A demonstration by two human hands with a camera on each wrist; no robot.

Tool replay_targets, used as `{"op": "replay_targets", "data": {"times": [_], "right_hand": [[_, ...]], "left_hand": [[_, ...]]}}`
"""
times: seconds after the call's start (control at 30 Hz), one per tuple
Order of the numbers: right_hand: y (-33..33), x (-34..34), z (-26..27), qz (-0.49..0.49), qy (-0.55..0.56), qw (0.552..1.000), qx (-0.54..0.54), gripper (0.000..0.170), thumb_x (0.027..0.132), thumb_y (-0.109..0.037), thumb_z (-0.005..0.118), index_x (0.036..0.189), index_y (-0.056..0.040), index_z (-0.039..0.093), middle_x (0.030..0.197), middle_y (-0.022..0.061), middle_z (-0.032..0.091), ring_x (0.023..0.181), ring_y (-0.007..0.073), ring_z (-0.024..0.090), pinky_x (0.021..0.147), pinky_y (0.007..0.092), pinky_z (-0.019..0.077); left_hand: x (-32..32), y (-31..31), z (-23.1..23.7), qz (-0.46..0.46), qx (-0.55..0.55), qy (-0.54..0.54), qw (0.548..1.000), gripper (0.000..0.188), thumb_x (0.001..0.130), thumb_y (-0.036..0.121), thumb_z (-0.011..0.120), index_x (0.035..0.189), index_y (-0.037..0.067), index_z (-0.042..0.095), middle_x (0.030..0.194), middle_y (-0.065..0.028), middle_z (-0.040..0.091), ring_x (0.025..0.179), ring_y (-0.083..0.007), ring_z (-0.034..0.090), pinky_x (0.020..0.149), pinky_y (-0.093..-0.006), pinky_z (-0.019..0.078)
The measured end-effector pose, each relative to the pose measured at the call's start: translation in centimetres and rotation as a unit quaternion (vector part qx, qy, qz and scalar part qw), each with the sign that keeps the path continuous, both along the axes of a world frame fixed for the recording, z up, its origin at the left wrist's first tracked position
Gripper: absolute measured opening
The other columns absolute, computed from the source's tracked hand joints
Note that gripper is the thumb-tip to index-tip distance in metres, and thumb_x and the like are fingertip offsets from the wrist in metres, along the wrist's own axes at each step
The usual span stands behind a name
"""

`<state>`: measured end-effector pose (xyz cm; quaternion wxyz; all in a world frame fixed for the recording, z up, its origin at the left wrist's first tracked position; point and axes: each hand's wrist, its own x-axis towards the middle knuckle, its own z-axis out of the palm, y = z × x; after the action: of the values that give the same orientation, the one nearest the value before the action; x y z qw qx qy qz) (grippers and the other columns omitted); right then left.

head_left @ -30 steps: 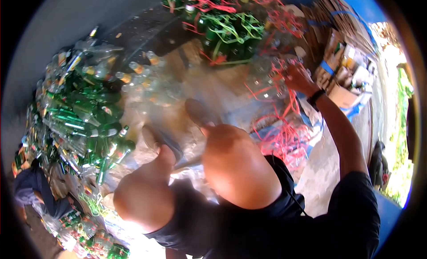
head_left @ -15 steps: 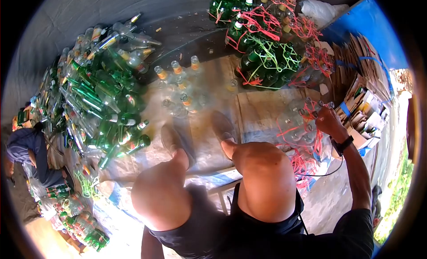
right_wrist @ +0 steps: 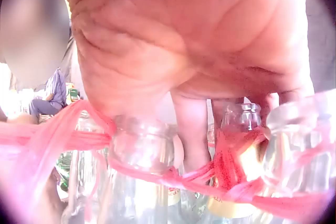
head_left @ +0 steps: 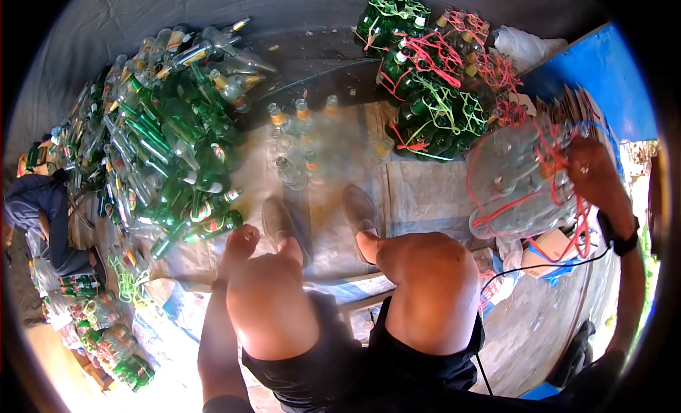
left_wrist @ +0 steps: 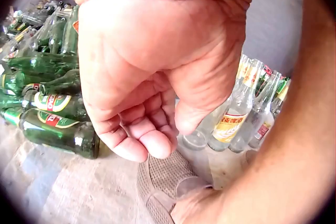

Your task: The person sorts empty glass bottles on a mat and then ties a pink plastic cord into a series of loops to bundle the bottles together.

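Observation:
At the right of the head view, my right hand (head_left: 597,170) grips a bundle of clear glass bottles (head_left: 507,168) by its neck end. Red plastic string (head_left: 489,216) binds the bundle, which hangs tilted with its bases toward the left. In the right wrist view, fingers reach down among the bottle necks (right_wrist: 142,145) and the pink-red string (right_wrist: 178,179). My left hand (left_wrist: 157,50) holds nothing, its fingers loosely curled, above a shoe. Beside it stand clear bottles with yellow labels (left_wrist: 231,124), and green bottles (left_wrist: 60,134) lie on the other side.
A large heap of green and clear bottles (head_left: 170,136) covers the left. String-tied bundles of green bottles (head_left: 440,118) stand at the back right, near stacked cardboard (head_left: 590,109) and a blue panel (head_left: 603,72). Another person (head_left: 46,214) sits at far left. A black cable (head_left: 546,266) trails from my right wrist.
My right hand has raised the tied bundle of clear bottles from the ground, bringing it nearer and tilting it. My left hand has come into the head view beside the left knee.

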<state>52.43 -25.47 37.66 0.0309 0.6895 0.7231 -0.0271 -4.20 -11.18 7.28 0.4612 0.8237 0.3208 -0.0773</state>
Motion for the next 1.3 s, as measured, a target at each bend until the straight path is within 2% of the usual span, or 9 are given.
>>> {"op": "replay_targets", "data": {"times": [0.03,0.07,0.1,0.13,0.43,0.67,0.9,1.13,1.3], "right_hand": [[0.6,0.9,-0.5,0.130,0.070,0.972,0.181,0.015,0.084,0.004,0.063,0.093,-0.0039,0.054,0.086,0.0135,0.062,0.074,0.0265,0.062,0.064,0.0384,0.0483],[1.2,2.8,0.5,0.071,0.113,0.988,0.078,0.019,0.098,-0.003,0.057,0.116,-0.0054,0.052,0.098,0.0086,0.064,0.079,0.0180,0.061,0.069,0.0337,0.0519],[1.8,2.9,1.5,0.054,0.120,0.990,0.047,0.017,0.097,-0.003,0.057,0.114,-0.0051,0.053,0.097,0.0086,0.064,0.078,0.0178,0.061,0.069,0.0336,0.0518],[2.5,2.6,1.6,0.057,0.117,0.990,0.044,0.016,0.097,-0.004,0.057,0.113,-0.0048,0.053,0.096,0.0087,0.064,0.078,0.0176,0.061,0.068,0.0336,0.0517],[11.9,-2.3,1.9,0.076,0.087,0.993,0.016,0.008,0.095,-0.008,0.060,0.100,-0.0022,0.058,0.086,0.0090,0.065,0.073,0.0158,0.062,0.064,0.0331,0.0509],[27.4,-11.8,2.3,0.107,0.034,0.993,0.044,0.012,0.094,-0.012,0.062,0.091,-0.0001,0.062,0.078,0.0093,0.066,0.069,0.0143,0.063,0.060,0.0326,0.0503],[44.5,-16.3,-1.8,0.027,0.003,0.999,0.036,0.020,0.092,-0.015,0.063,0.081,0.0019,0.066,0.071,0.0096,0.067,0.065,0.0129,0.063,0.056,0.0322,0.0496],[53.7,-16.0,-9.4,-0.036,0.007,0.999,0.016,0.032,0.089,-0.023,0.062,0.070,0.0022,0.069,0.061,0.0092,0.066,0.061,0.0130,0.063,0.055,0.0344,0.0494],[56.3,-16.7,-13.5,-0.047,0.100,0.994,0.027,0.032,0.086,-0.025,0.062,0.070,0.0000,0.073,0.060,0.0094,0.068,0.057,0.0181,0.064,0.055,0.0375,0.0500]], "left_hand": [[-3.1,2.6,-3.0,0.071,0.044,0.071,0.994,0.021,0.092,0.021,0.067,0.093,0.000,0.070,0.081,-0.0140,0.071,0.079,-0.0254,0.071,0.070,-0.0378,0.0552],[-5.8,5.0,-6.0,0.135,0.072,0.100,0.983,0.021,0.092,0.021,0.067,0.093,0.000,0.070,0.081,-0.0141,0.071,0.079,-0.0255,0.071,0.070,-0.0379,0.0553],[-8.0,6.8,-9.3,0.192,0.100,0.101,0.971,0.021,0.092,0.021,0.067,0.093,0.000,0.070,0.081,-0.0142,0.071,0.079,-0.0256,0.071,0.070,-0.0380,0.0553],[-9.5,7.4,-13.4,0.266,0.120,-0.057,0.955,0.017,0.086,0.018,0.069,0.095,0.004,0.070,0.084,-0.0175,0.070,0.081,-0.0324,0.070,0.076,-0.0417,0.0548],[-5.2,14.2,-15.4,0.261,0.139,0.091,0.951,0.027,0.086,0.019,0.067,0.109,0.005,0.066,0.102,-0.0209,0.072,0.101,-0.0398,0.069,0.088,-0.0461,0.0542],[-3.9,16.5,-17.1,0.282,0.115,0.155,0.940,0.032,0.088,0.022,0.068,0.116,0.007,0.061,0.123,-0.0200,0.066,0.115,-0.0414,0.063,0.096,-0.0494,0.0523],[-3.5,16.8,-20.3,0.248,0.129,0.138,0.950,0.035,0.084,0.018,0.064,0.116,0.006,0.054,0.120,-0.0217,0.062,0.109,-0.0426,0.064,0.092,-0.0516,0.0535],[-2.2,16.7,-21.0,0.262,0.129,0.181,0.939,0.040,0.086,0.021,0.067,0.117,0.001,0.049,0.119,-0.0214,0.061,0.109,-0.0432,0.064,0.091,-0.0513,0.0543],[-2.1,16.6,-21.5,0.295,0.115,0.150,0.937,0.059,0.086,0.020,0.069,0.135,-0.002,0.044,0.130,-0.0228,0.057,0.116,-0.0422,0.060,0.097,-0.0497,0.0518]]}}
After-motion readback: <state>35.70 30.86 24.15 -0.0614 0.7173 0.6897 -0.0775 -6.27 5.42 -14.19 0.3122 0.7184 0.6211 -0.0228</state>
